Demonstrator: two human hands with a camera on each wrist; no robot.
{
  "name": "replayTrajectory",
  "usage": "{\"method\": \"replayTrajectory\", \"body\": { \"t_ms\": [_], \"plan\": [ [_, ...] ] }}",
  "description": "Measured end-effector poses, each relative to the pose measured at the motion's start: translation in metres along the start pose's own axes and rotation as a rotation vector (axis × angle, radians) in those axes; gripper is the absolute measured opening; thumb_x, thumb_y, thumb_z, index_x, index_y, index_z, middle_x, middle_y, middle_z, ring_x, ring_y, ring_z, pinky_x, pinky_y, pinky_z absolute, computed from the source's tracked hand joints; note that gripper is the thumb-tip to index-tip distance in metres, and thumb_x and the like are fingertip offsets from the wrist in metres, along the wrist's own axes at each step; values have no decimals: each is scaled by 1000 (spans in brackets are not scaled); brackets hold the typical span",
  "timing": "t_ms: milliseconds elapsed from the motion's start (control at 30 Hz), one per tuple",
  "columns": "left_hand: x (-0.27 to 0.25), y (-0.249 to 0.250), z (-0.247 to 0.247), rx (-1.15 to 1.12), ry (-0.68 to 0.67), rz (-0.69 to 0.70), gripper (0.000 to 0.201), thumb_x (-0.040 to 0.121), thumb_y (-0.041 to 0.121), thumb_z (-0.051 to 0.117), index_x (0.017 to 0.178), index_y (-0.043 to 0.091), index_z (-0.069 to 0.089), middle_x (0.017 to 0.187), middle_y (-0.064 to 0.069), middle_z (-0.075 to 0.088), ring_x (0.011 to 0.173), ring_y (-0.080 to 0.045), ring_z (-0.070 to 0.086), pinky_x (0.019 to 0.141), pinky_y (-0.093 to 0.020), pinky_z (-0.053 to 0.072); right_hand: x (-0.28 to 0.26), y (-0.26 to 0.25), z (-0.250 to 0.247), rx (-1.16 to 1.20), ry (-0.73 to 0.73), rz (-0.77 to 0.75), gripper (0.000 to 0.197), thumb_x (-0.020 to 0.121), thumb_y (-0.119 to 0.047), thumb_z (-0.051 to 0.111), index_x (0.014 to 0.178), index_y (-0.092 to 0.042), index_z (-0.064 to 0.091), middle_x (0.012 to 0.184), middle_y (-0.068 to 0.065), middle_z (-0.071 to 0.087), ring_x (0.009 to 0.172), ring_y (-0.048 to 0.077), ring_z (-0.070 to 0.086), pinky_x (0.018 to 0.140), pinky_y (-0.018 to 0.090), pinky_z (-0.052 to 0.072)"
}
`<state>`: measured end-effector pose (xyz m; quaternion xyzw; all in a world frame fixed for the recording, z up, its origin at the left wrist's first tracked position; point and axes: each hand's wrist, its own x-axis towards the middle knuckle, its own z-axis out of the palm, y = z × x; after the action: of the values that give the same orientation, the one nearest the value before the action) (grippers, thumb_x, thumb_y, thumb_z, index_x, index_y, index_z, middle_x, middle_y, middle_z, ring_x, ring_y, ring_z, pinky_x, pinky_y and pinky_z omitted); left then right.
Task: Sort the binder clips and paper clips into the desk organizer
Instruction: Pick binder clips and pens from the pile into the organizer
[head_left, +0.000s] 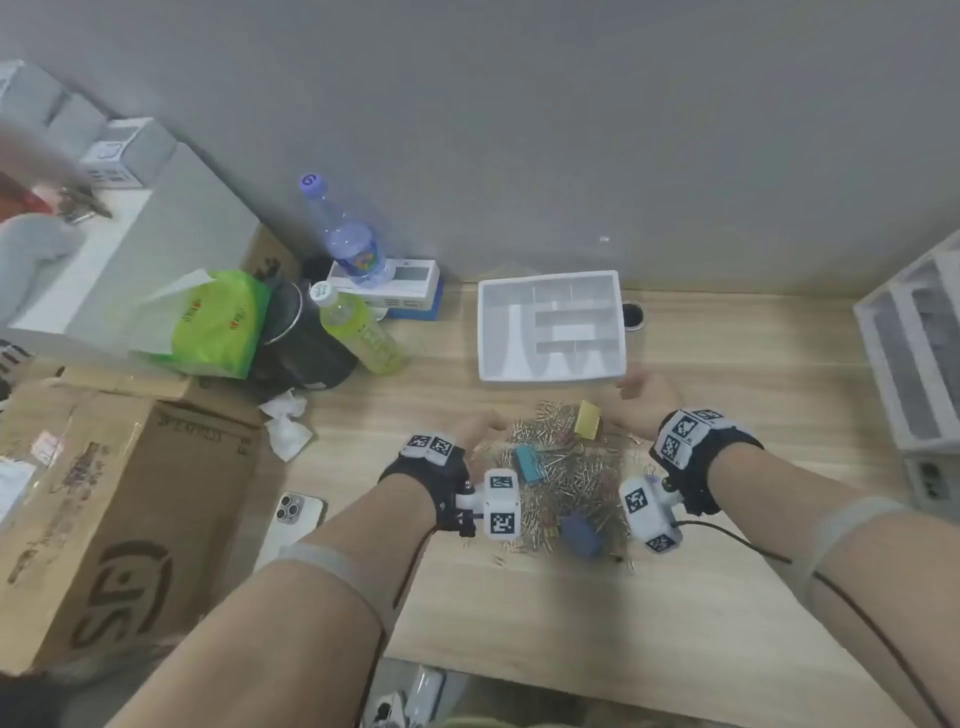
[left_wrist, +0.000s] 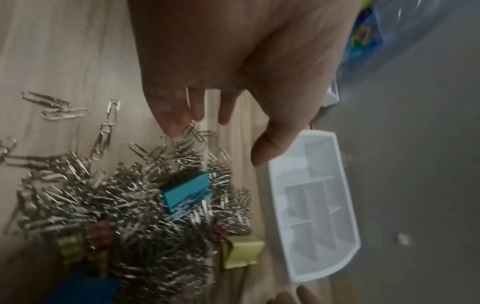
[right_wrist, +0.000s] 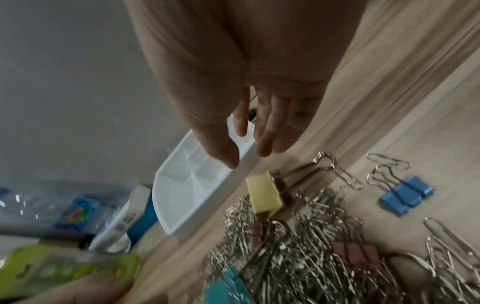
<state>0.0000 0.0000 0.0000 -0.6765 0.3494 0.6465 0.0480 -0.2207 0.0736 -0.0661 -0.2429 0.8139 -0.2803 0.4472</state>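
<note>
**Both hands over the clip heap, holding nothing**

My left hand (left_wrist: 233, 61) reaches in from 7 o'clock, fingers loose and spread, the little fingertip just at the edge of the heap of silver wire paper clips (head_left: 558, 467). My right hand (head_left: 644, 397) comes in from 5 o'clock, fingers straight and relaxed, its grip apart, above the tabletop (head_left: 753, 374) at the heap's 1 o'clock.

Bare wood lies to 3 o'clock of the heap; bottles and a black pot crowd 10 o'clock.

The white plastic divided desk organizer (head_left: 550, 327) sits at 12 o'clock, near my right fingertips. A yellow binder clip (head_left: 587, 420) lies just beside my right hand, a teal binder clip (head_left: 530, 464) near my left, a dark blue binder clip (head_left: 581, 535) at 6 o'clock, small blue binder clips (right_wrist: 406, 195) apart at 3 o'clock.
</note>
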Motion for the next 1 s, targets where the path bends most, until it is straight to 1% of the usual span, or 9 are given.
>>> {"method": "replayTrajectory", "body": {
  "t_ms": [100, 200, 267, 400, 467, 567, 733, 867, 1000],
  "plan": [
    [25, -13, 6, 304, 5, 74, 33, 80, 21, 73, 110, 15, 62, 107, -9, 62, 89, -20, 59, 94, -39, 52, 4, 2, 15, -112, -74, -24, 58, 74, -8, 80, 125, -11, 53, 117, 8, 58, 91, 23, 62, 62, 25, 55],
    [46, -29, 10, 565, 74, 177, 71, 58, 23, 87, 121, 28, 54, 117, -1, 54, 89, -12, 60, 73, -28, 56, 9, 9, 33, -268, -101, -69, 66, 73, -11, 78, 132, -11, 49, 125, 14, 54, 85, 25, 65, 58, 31, 58],
    [54, -34, 14, 681, 111, 268, 85, 50, 25, 90, 125, 32, 50, 122, 2, 48, 96, -15, 58, 78, -30, 56, 10, 11, 37, -343, -95, -71, 62, 75, -12, 76, 131, -14, 48, 130, 12, 43, 82, 23, 62, 53, 25, 53],
    [66, -46, 20, 934, 160, 375, 78, 48, 30, 89, 114, 40, 49, 107, 8, 40, 104, -17, 43, 94, -44, 48, 10, 16, 43, -447, -56, -123, 59, 76, -16, 76, 130, -17, 51, 127, 8, 41, 89, 24, 58, 81, 35, 56],
    [70, -51, 21, 994, 186, 422, 77, 48, 34, 88, 114, 38, 49, 111, 7, 44, 106, -16, 38, 96, -44, 45, 8, 17, 45, -459, -43, -161, 56, 77, -18, 75, 129, -17, 52, 126, 7, 44, 86, 20, 54, 83, 33, 52],
    [71, -51, 22, 1015, 215, 495, 68, 53, 36, 88, 111, 33, 53, 114, 5, 49, 107, -16, 39, 97, -41, 43, 3, 13, 41, -456, -61, -214, 56, 75, -21, 77, 126, -16, 55, 122, 4, 49, 87, 18, 54, 75, 27, 47],
    [71, -49, 20, 1027, 246, 588, 52, 62, 42, 83, 108, 29, 62, 101, 8, 52, 101, -15, 41, 92, -35, 42, -5, 7, 29, -451, -81, -265, 54, 72, -38, 78, 120, -19, 62, 110, 0, 66, 95, 17, 62, 82, 33, 53],
    [67, -48, 16, 925, 185, 582, 51, 64, 35, 82, 111, 26, 65, 96, 11, 56, 96, -11, 50, 83, -27, 47, -7, 5, 24, -389, -162, -200, 46, 79, -46, 67, 118, -22, 62, 103, -6, 64, 96, 16, 62, 85, 31, 50],
    [66, -48, 8, 646, 38, 448, 50, 59, 36, 84, 106, 22, 71, 89, 9, 71, 83, -10, 69, 69, -24, 58, -12, 3, 22, -198, -385, -106, 17, 87, -36, 57, 85, -21, 66, 70, -1, 66, 68, 18, 65, 58, 26, 48]
  ]
}}
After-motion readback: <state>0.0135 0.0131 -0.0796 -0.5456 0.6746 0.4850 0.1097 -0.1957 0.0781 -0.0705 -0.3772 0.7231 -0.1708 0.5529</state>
